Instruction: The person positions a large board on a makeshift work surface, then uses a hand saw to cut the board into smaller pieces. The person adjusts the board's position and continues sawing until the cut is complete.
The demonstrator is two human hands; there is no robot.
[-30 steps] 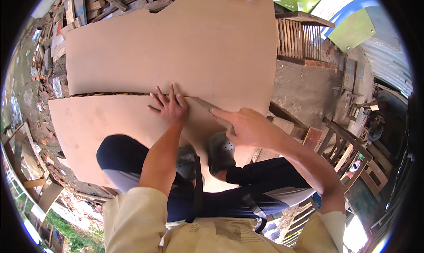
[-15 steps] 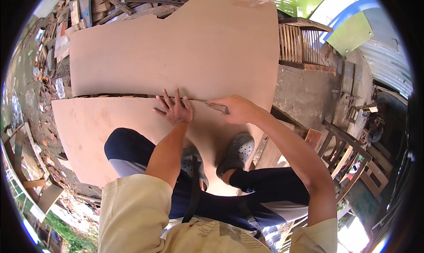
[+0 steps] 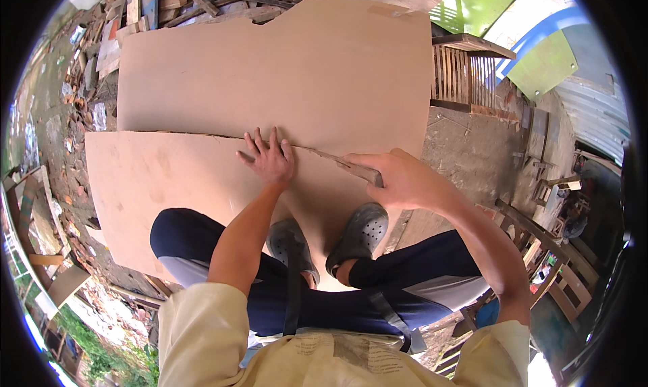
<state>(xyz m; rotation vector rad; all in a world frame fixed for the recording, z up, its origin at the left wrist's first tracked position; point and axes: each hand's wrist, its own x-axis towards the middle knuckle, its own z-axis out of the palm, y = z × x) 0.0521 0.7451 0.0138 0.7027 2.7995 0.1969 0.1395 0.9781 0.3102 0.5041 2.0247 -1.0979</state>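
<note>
Since a moment ago my right hand (image 3: 398, 179), gripping a thin wooden-handled blade (image 3: 351, 167), drew nearer along the cut in the big brown flat board (image 3: 270, 76), while my left hand (image 3: 270, 161) presses open beside it.

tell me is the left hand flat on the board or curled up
Flat: the left hand lies palm down on the brown board, fingers spread toward the cut line.

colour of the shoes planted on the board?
Grey perforated clog shoes, both standing on the light brown thin board; clearest in the head view.
</note>
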